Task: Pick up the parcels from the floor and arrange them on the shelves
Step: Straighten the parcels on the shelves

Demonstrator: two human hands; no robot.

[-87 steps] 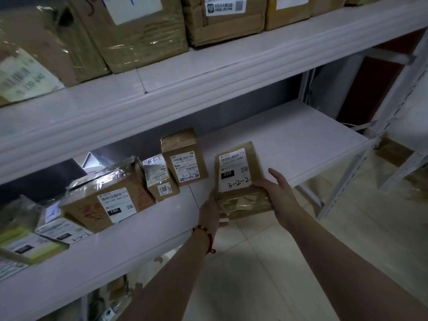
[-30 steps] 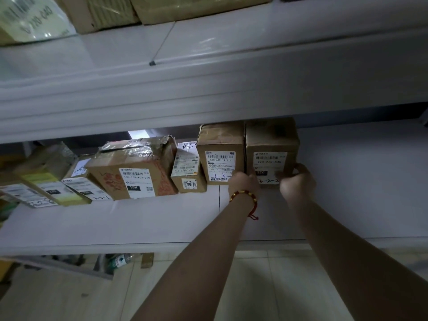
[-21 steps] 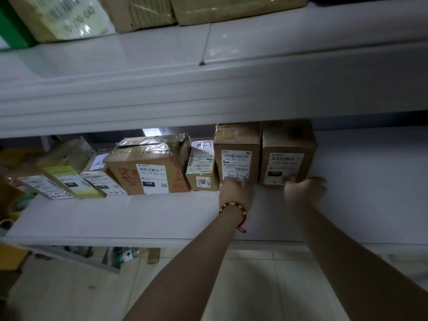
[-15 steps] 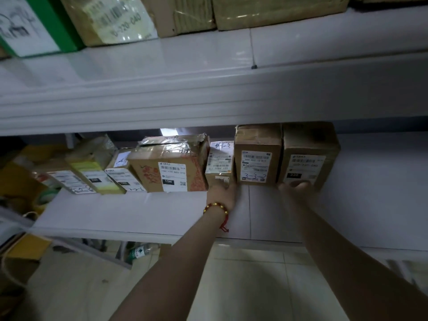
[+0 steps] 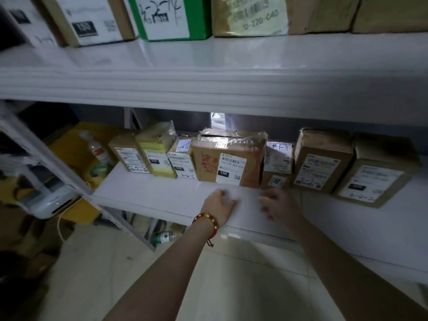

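Note:
A brown parcel marked 2-2-2 (image 5: 375,172) stands at the right end of a row of several parcels on the lower white shelf (image 5: 157,195). Beside it stands a second brown box (image 5: 323,162), then a small box (image 5: 276,165) and a large taped box (image 5: 229,157). My left hand (image 5: 218,206), with a bead bracelet on the wrist, hovers over the shelf's front edge, fingers loosely curled and holding nothing. My right hand (image 5: 279,203) is next to it, relaxed and holding nothing, in front of the small box.
The upper shelf (image 5: 231,72) juts out above and carries several boxes, among them a green-edged one (image 5: 169,17). A shelf post (image 5: 58,167) slants at the left. A bottle (image 5: 165,236) lies under the shelf on the tiled floor (image 5: 162,274).
Both hands set the 2-2-2 parcel at the right end of the row, let go of it and drew back left. The view swung left too.

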